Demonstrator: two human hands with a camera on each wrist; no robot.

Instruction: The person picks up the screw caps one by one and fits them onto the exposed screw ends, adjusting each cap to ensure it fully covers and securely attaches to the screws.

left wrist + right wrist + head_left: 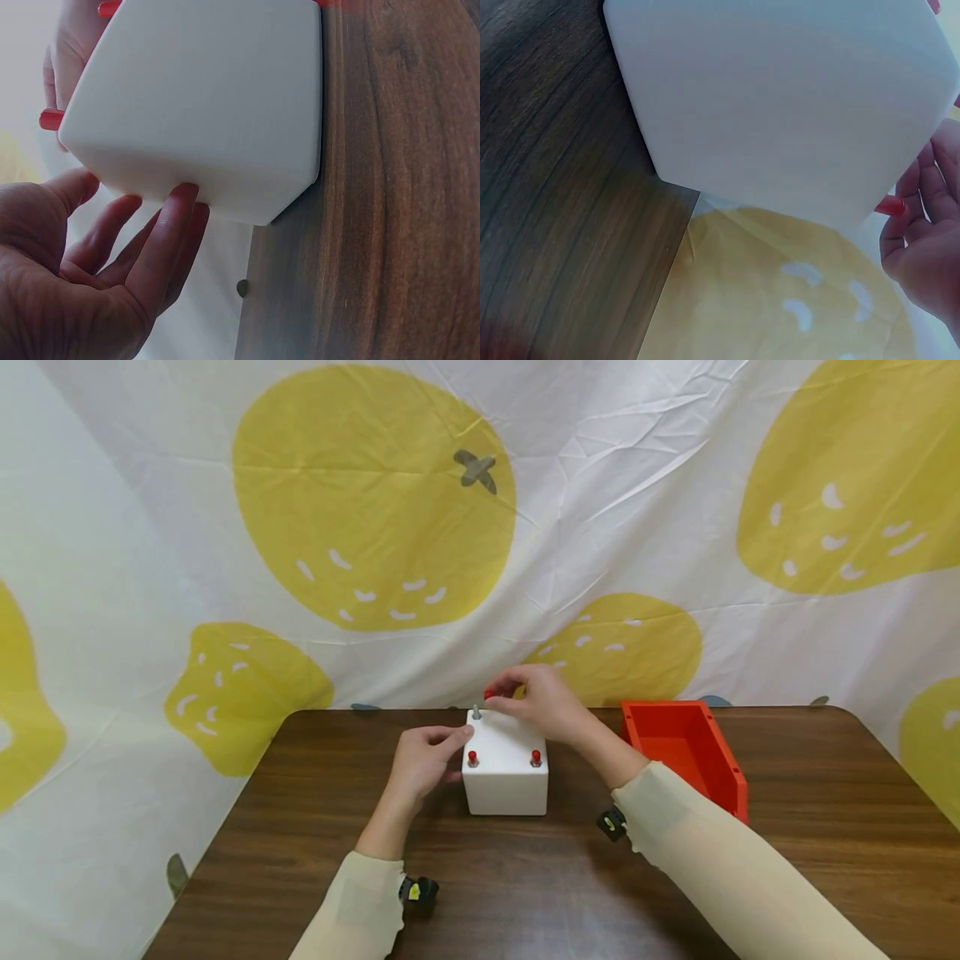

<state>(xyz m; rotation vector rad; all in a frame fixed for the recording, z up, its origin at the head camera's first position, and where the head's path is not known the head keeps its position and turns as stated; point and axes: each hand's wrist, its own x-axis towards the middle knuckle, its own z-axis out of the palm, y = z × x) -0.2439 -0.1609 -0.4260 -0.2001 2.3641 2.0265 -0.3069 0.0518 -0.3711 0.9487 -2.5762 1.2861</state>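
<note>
A white box [504, 745] stands on the table, with threaded metal posts at its top corners. Red caps [472, 757] sit on the two front posts, while the back left metal post [476, 712] is bare. Just above that bare post, my right hand [536, 697] pinches a small red cap [489, 694] between thumb and fingertips. My left hand [423, 757] rests its fingertips on the box's left side, with the thumb at the top edge; the left wrist view shows these fingers [169, 232] fairly straight. Another red cap [890, 205] juts from the box's top in the right wrist view.
A red open-fronted bin [678, 752] stands right of the box, beside the right forearm. The brown wooden table [525, 893] ends at the back against a white cloth [585, 485] with yellow fruit prints. Dark cameras [420, 892] are strapped at both wrists.
</note>
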